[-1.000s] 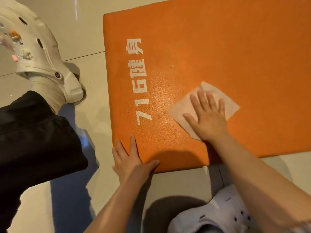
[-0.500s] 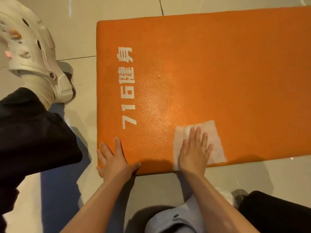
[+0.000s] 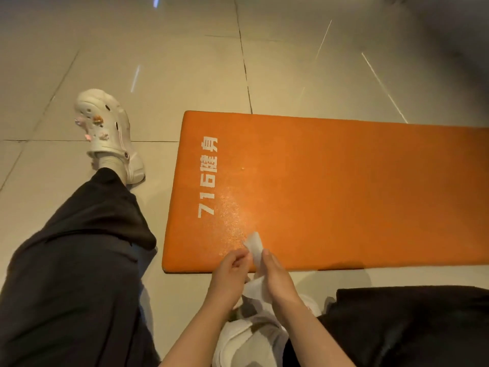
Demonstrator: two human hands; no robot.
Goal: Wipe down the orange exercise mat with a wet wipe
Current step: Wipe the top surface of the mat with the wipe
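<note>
Wet wipe [image 3: 254, 246] pinched between left hand [image 3: 229, 271] and right hand [image 3: 275, 274], lower centre. Both grips clamped on it, above orange mat's [image 3: 344, 194] near edge.

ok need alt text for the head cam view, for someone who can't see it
Both hands, left hand and right hand, hold a bunched wet wipe over the near edge of an orange exercise mat on a tiled floor. A white clog sits left of it.
</note>
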